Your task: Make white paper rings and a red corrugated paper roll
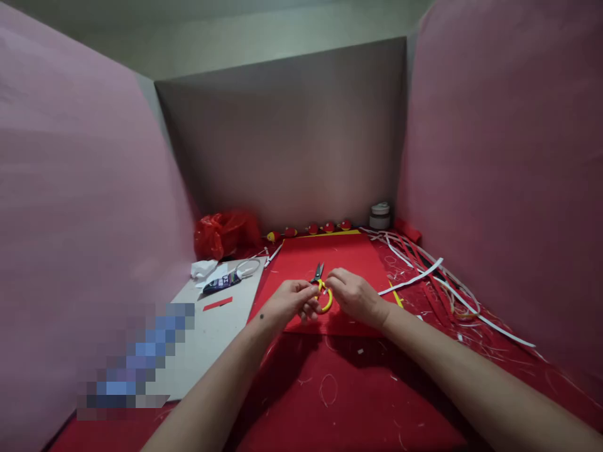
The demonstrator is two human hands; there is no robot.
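Observation:
A pair of scissors point(326, 301) with dark blades and yellow handles lies on a red ribbed sheet point(339, 254), blades pointing away from me. Over its left side my left hand point(298, 297) is closed, thumb and forefinger pinched together. Just right of the handles, my right hand point(354, 294) is closed too, its fingertips bent toward the left hand. A tiny pale bit shows between the two hands, but what either one pinches is too small to make out. From beside the right wrist a white strip point(412, 281) runs out to the right.
Left of the sheet, a grey board point(198, 339) carries a dark tube point(221, 282) and a red strip point(217, 304). Behind are a red plastic bag point(221, 232), several red round ornaments point(328, 226) and a lidded jar point(379, 216). Loose strips point(464, 298) lie right. Pink walls flank the table.

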